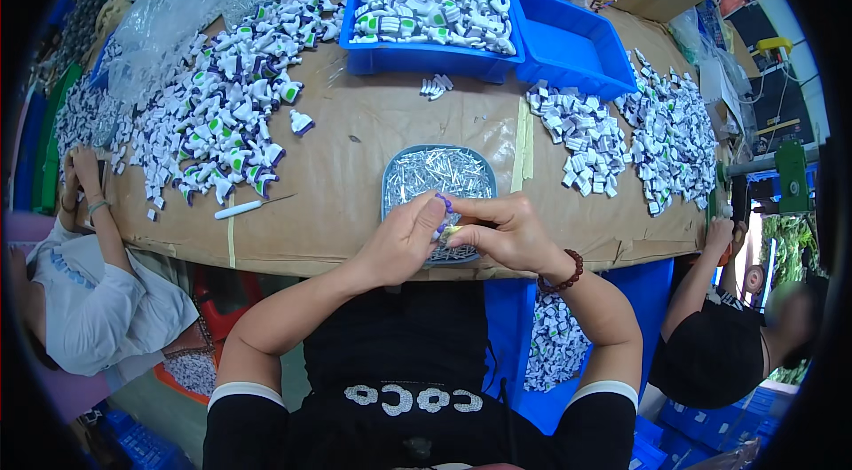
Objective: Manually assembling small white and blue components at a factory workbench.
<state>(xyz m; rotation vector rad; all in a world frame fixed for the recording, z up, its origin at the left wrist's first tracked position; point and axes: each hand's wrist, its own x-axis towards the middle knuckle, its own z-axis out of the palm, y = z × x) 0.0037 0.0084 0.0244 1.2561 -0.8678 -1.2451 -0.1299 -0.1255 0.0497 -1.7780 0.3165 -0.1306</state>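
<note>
- The person's two hands meet close below the camera, over the near edge of a cardboard-covered table [355,159]. The left hand [404,235] pinches a small white plastic part with a purple end [443,220] between thumb and fingers, turned up toward the eyes.
- The right hand [510,235], a brown bead bracelet [564,273] at its wrist, closes its fingertips on the same part from the other side; what else it grips, if anything, cannot be made out.
- Directly beneath lies a grey tray of thin metal pins [435,181], set within easy reach of both hands.
- To the left sprawls a big heap of white, purple and green plastic pieces [226,110], with a white pen-like tool [248,205] beside it.
- Farther back stand a blue bin of the same pieces [430,22] and an empty blue bin [568,39], touching each other.
- On the right lie two piles of smaller white parts [630,137].
- Two other people sit at the table's left and right ends, their hands on the edge.
</note>
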